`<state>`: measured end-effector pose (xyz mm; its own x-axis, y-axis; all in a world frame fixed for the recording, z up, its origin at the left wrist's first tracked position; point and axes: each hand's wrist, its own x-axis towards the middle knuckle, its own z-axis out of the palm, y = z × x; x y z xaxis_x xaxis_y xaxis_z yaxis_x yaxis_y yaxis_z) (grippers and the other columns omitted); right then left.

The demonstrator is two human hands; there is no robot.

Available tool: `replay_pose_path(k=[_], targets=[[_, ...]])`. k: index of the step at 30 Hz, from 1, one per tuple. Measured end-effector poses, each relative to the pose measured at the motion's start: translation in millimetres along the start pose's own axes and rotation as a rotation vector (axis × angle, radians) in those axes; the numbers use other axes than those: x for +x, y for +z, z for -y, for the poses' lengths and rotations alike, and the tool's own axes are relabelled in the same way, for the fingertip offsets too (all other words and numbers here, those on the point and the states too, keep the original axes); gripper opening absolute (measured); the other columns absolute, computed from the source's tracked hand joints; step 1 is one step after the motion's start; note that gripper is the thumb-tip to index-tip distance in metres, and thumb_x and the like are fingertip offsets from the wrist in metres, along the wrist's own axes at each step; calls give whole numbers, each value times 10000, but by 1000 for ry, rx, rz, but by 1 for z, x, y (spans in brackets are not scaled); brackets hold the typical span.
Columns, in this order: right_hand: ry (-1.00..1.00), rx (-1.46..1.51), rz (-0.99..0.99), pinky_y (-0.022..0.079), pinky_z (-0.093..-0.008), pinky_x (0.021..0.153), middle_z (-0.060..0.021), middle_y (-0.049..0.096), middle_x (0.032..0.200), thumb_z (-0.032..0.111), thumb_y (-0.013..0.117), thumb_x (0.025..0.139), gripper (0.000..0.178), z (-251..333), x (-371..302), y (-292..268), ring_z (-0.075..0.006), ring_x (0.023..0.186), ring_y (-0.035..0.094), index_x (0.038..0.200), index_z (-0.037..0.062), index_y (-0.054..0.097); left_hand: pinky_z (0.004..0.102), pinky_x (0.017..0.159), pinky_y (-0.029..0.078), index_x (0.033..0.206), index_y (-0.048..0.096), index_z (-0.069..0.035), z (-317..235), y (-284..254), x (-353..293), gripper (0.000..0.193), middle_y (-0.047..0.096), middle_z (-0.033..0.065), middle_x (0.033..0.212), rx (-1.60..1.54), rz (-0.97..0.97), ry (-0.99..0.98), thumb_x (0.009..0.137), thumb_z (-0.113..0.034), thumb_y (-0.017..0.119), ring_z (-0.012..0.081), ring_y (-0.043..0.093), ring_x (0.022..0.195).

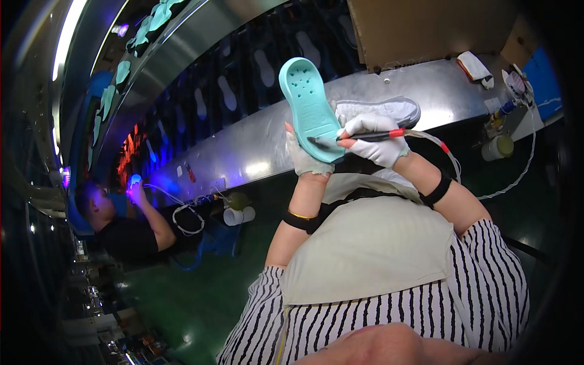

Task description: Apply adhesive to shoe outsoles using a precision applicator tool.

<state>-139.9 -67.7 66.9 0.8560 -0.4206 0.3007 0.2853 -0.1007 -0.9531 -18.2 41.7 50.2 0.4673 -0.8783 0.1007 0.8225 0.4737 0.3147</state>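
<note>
Grey shoe (389,109) crowds the hands; bench (255,152) leftward open.

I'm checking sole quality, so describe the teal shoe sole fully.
The teal shoe sole looks like moulded rubber or foam, with a raised rim, small holes near its rounded upper end and ridges lower down. It stands tilted, inner face toward the camera. The gloved left hand grips its lower end; a brush in the right hand touches it.

Sole (309,106) upright in left hand (306,159); right hand (376,140), to its right, lays pen tool (365,137) on it. Shoe (380,109) behind, on table (267,146); cup (497,147) far right.
</note>
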Motion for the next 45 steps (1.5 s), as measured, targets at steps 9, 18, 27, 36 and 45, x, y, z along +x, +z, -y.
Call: replay_pose_path(k=[9,18,27,36,45], targets=[[148,79,4,458,-235,721,-33,619,840,43,697,749,97,-7,12,-13,-97,787,569,822,36,633,483,970,383,1306,391,-69,-1,-1,10,650,466,149,1273,27,-173,-48,869,-550,376,357,468,1142],[232,90,54,457,-227,734,-20,619,836,76,701,752,83,-2,19,-15,-80,791,565,800,49,639,494,915,433,1312,357,-23,-17,-9,24,691,476,222,1232,-158,-17,-240,874,-557,332,381,503,1094],[379,358,19,473,-242,753,-36,621,878,18,700,733,156,12,-4,-9,-94,827,579,866,50,625,526,945,391,1309,371,-8,-26,2,23,651,470,201,1252,82,-111,-210,890,-505,352,407,474,1116],[203,-111,438,469,-256,808,-56,651,913,-20,726,675,201,19,35,-13,-134,869,603,844,53,647,372,768,522,1193,488,-34,-43,-12,29,548,578,167,1079,329,-191,-448,919,-484,337,257,600,900],[349,-235,487,485,-265,749,-47,661,853,-7,752,629,213,28,53,-32,-150,797,614,813,64,673,372,764,517,1129,520,-43,-38,29,32,500,598,133,990,470,-310,-711,900,-473,406,247,608,864]])
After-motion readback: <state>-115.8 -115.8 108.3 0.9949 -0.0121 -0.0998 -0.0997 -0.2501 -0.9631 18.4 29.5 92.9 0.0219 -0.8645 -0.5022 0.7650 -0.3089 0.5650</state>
